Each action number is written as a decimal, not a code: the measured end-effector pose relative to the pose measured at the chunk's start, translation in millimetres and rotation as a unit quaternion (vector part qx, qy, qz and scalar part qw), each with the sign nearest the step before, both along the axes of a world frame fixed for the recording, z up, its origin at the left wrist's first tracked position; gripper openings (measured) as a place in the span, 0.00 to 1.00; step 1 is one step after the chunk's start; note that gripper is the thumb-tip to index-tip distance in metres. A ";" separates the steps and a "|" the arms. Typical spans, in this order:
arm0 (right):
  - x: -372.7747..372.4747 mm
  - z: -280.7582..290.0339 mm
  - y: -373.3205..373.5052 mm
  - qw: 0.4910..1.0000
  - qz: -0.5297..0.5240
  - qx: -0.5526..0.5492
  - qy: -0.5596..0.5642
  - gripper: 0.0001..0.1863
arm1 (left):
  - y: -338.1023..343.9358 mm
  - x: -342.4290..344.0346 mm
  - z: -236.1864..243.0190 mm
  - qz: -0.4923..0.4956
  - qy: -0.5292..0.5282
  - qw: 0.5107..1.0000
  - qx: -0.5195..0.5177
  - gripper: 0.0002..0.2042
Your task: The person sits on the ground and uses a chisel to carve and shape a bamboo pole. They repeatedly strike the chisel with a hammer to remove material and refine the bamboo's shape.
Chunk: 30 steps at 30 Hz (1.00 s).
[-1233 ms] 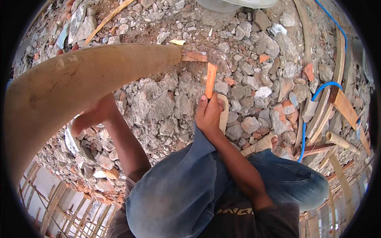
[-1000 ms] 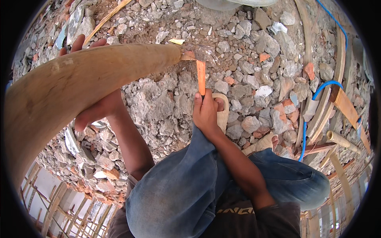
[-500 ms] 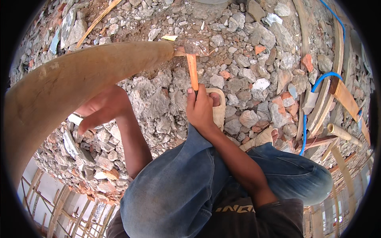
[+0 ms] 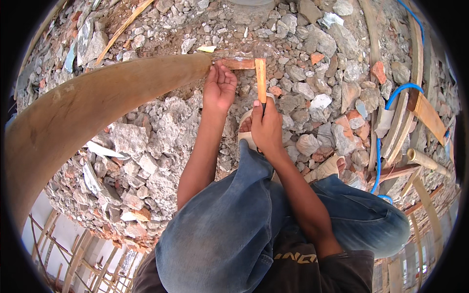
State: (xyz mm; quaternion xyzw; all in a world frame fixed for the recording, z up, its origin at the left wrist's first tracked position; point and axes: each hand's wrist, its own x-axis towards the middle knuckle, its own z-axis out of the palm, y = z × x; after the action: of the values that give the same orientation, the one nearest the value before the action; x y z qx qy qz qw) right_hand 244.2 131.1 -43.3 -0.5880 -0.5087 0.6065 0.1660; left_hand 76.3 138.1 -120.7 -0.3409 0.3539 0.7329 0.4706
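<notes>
A thick tan wooden pole (image 4: 88, 102) reaches from the left toward the upper middle, with a short reddish wood piece (image 4: 237, 64) at its far end. Beneath that end my left hand (image 4: 220, 88) is palm up, its fingers loosely curled and apart, fingertips close against the wood. My right hand (image 4: 265, 124) grips an upright orange-handled tool (image 4: 261, 80) with a black lower part; its head, by the reddish piece, is too blurred to make out. My sandalled foot (image 4: 246, 124) and bent jeans-clad legs (image 4: 210, 224) are just below.
Broken concrete and brick rubble (image 4: 127, 136) surrounds me. On the right lie planks (image 4: 427, 122), a blue hose (image 4: 404, 87) and a pale tube (image 4: 425, 161). Wooden scaffolding (image 4: 73, 259) shows at the lower left, and a grey rounded object (image 4: 249, 4) at the top edge.
My left hand has left the pole's middle and moved right to its far end. My right hand, still on the tool, has dipped left and come back right, a little higher than at first.
</notes>
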 end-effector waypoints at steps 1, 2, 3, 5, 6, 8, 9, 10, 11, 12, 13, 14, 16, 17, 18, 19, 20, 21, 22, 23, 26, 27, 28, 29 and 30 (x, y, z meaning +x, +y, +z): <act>0.7 -0.3 0.2 1.000 0.001 0.002 -0.003 0.13 | 2.9 -2.2 -2.1 0.008 -0.019 1.000 -0.006 0.11; 1.2 -0.6 0.6 1.000 0.002 0.004 -0.007 0.13 | 5.6 -4.9 -4.2 0.016 -0.038 0.999 -0.012 0.10; 2.2 -1.0 1.3 1.000 0.001 -0.008 0.000 0.13 | 7.8 -7.4 -6.1 0.024 -0.057 0.998 -0.018 0.09; 3.0 1.3 2.1 0.999 -0.002 -0.033 0.013 0.14 | 5.6 -13.8 -12.0 0.029 -0.085 0.996 0.000 0.08; 2.4 -0.7 -0.9 0.999 -0.009 -0.046 0.026 0.14 | 3.9 -16.0 -15.1 0.032 -0.098 0.995 0.009 0.08; 0.8 -8.4 -6.7 0.996 -0.025 -0.067 0.055 0.14 | 2.8 -17.8 -21.9 -0.001 -0.091 0.996 -0.008 0.07; 1.0 -12.3 -8.8 0.997 -0.009 -0.062 0.051 0.14 | 2.7 -18.7 -25.3 -0.017 -0.086 0.996 -0.017 0.07; 1.1 -16.4 -11.4 0.997 0.006 -0.056 0.047 0.14 | 4.7 -19.3 -27.3 -0.021 -0.089 0.996 -0.010 0.07; 1.2 -20.5 -13.8 0.998 0.022 -0.051 0.043 0.14 | 7.1 -20.0 -29.2 -0.025 -0.092 0.995 -0.004 0.07; 0.9 -24.5 -16.2 0.998 0.023 -0.046 0.047 0.15 | 7.9 -20.4 -30.3 -0.030 -0.094 0.995 0.002 0.07; 0.1 -27.4 -17.2 0.998 0.021 -0.042 0.049 0.15 | 6.9 -18.6 -30.7 -0.037 -0.084 0.996 0.004 0.07; -0.4 -30.3 -17.8 0.998 0.019 -0.038 0.051 0.16 | 5.0 -16.6 -30.5 -0.045 -0.073 0.996 0.006 0.08; -3.2 -32.9 -16.8 0.998 0.004 -0.032 0.052 0.16 | 4.8 -14.1 -27.9 -0.057 -0.048 0.997 -0.013 0.08; -6.0 -31.7 -16.7 0.998 -0.003 -0.029 0.051 0.17 | 6.2 -13.8 -25.5 -0.062 -0.033 0.997 -0.034 0.08; -10.3 -30.9 -19.0 1.000 0.011 -0.007 0.026 0.17 | 7.3 -13.4 -23.1 -0.066 -0.020 0.996 -0.054 0.08; -15.0 -29.9 -20.3 1.000 0.023 0.016 0.002 0.17 | 9.3 -12.4 -21.5 -0.070 -0.009 0.995 -0.065 0.09; -16.9 -29.0 -20.4 0.998 0.035 0.039 -0.022 0.17 | 11.0 -11.3 -19.8 -0.073 0.002 0.994 -0.076 0.10; -15.1 -28.3 -19.3 0.996 0.066 0.050 -0.032 0.17 | 12.4 -9.7 -18.2 -0.076 0.012 0.993 -0.087 0.11; -15.9 -21.0 -13.7 0.993 0.097 0.062 -0.040 0.17 | 10.3 -11.6 -20.5 -0.074 0.022 0.993 -0.089 0.11; -16.7 -16.1 -11.0 0.988 0.129 0.073 -0.049 0.16 | 7.7 -13.7 -22.5 -0.072 0.031 0.993 -0.090 0.11; -15.5 -11.0 -20.8 0.996 0.050 0.068 -0.028 0.16 | 5.4 -17.2 -26.7 -0.068 0.019 0.995 -0.076 0.11; -15.6 -12.4 -22.1 0.996 0.043 0.070 -0.030 0.16 | 5.1 -18.2 -27.5 -0.067 0.009 0.995 -0.068 0.10; -15.8 -13.1 -22.4 0.996 0.033 0.072 -0.032 0.15 | 8.1 -16.6 -26.9 -0.068 0.020 0.994 -0.078 0.10; -16.0 -13.7 -22.6 0.996 0.024 0.074 -0.033 0.15 | 9.9 -15.2 -25.6 -0.068 0.029 0.993 -0.096 0.10; -16.5 -14.7 -22.4 0.994 0.059 0.077 -0.049 0.15 | 11.2 -13.9 -23.8 -0.068 0.039 0.990 -0.114 0.10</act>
State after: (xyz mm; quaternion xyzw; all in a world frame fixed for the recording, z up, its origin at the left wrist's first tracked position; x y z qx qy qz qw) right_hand 227.7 108.8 -58.0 -0.5712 -0.5952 0.5451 0.1496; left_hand 62.4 149.3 -144.5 -0.3387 0.4756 0.6665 0.4635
